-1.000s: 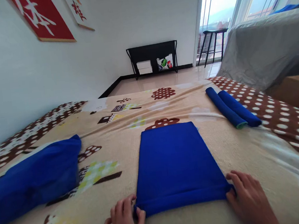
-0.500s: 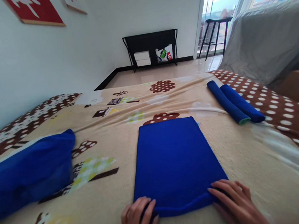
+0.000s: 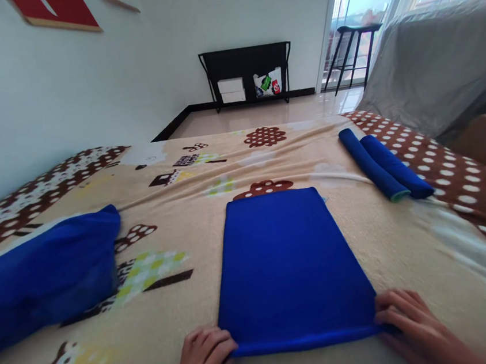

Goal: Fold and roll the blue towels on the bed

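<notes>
A folded blue cloth [image 3: 288, 264] lies flat in the middle of the patterned beige blanket [image 3: 398, 252]. My left hand [image 3: 203, 363] pinches its near left corner, fingers closed on the edge. At the near right corner my right hand [image 3: 415, 329] grips the cloth's edge the same way. Both hands sit at the bottom of the view, one at each end of the near hem.
Two rolled blue cloths [image 3: 382, 164] lie side by side at the right of the bed. A heap of blue fabric [image 3: 46, 275] rests at the left. Beyond the bed stand a black rack [image 3: 247, 74], a stool [image 3: 353, 49] and grey-covered furniture [image 3: 434, 63].
Both hands slid inward along the near hem, then back out to the corners, pulling the edge straight. The view tilted slightly downward.
</notes>
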`<state>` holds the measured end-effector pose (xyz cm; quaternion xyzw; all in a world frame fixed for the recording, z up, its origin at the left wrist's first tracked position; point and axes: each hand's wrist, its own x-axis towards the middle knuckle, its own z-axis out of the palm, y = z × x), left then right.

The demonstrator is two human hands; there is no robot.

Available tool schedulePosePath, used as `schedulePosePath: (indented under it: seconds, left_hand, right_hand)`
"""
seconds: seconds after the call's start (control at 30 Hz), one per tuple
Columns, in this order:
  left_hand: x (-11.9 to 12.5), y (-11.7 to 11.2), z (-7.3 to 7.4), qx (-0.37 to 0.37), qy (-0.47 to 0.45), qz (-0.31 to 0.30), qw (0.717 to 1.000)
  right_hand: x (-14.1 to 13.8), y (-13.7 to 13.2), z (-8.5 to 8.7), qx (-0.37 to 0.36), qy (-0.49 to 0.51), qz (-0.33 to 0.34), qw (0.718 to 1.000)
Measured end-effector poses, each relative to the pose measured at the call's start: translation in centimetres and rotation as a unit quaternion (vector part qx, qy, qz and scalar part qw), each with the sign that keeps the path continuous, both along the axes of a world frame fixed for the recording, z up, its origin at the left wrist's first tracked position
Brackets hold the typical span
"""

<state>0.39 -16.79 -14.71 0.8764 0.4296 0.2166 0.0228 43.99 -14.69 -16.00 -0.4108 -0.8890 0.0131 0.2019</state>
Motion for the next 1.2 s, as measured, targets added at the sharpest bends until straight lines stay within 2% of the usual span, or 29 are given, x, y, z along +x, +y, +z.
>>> schedulePosePath:
  seconds: [0.1,0.2,0.3,0.37,0.43,0.5,0.57,0.6,0.67,0.77,0.87,0.97,1.07,1.2]
  left_hand:
    - [0.6,0.5,-1.1,0.031,-0.028,0.054,0.998]
    - [1.5,0.9,-1.9,0.103,-0.003,0.153,0.983]
    - [3.7,1.0,-2.3,0.191,0.038,0.254,0.947]
    - [6.4,0.9,-2.6,0.225,0.030,0.285,0.931]
    - [9.7,0.8,-3.2,0.226,-0.007,0.256,0.940]
    - [12.4,0.8,-3.9,0.204,-0.046,0.194,0.958]
    - [13.2,0.8,-4.5,0.181,-0.061,0.149,0.970]
    - [12.7,0.8,-4.6,0.176,-0.058,0.145,0.972]
    - [10.2,0.7,-4.4,0.161,-0.038,0.149,0.975]
    - [5.4,0.4,-3.3,0.126,-0.003,0.127,0.984]
    - [2.4,0.0,-2.1,0.076,-0.015,0.116,0.990]
    - [1.6,0.1,-1.4,0.046,-0.047,0.103,0.993]
    - [2.0,0.5,-1.4,0.049,-0.029,0.110,0.992]
    - [3.7,0.6,-1.9,0.127,0.011,0.203,0.971]
  right_hand:
    - [0.0,0.3,-0.8,-0.009,0.015,-0.029,0.999]
    - [-0.6,1.1,-1.6,0.020,0.042,-0.094,0.994]
    - [-2.6,1.4,-2.4,0.097,0.033,-0.204,0.974]
    - [-5.1,1.1,-2.7,0.163,0.046,-0.237,0.957]
    - [-8.4,0.6,-2.8,0.202,0.098,-0.192,0.955]
    - [-11.3,0.2,-2.6,0.199,0.149,-0.111,0.962]
    - [-12.4,0.0,-2.5,0.174,0.162,-0.066,0.969]
    - [-12.2,0.1,-2.4,0.160,0.156,-0.059,0.973]
    - [-10.3,0.2,-2.5,0.126,0.125,-0.053,0.983]
    - [-6.1,0.1,-2.7,0.090,0.078,-0.056,0.991]
    - [-3.2,0.0,-2.6,0.076,0.070,-0.079,0.992]
    - [-2.4,0.5,-2.1,0.056,0.077,-0.093,0.991]
    - [-2.9,1.1,-1.7,0.060,0.065,-0.111,0.990]
    - [-3.9,1.1,-2.4,0.147,0.041,-0.160,0.975]
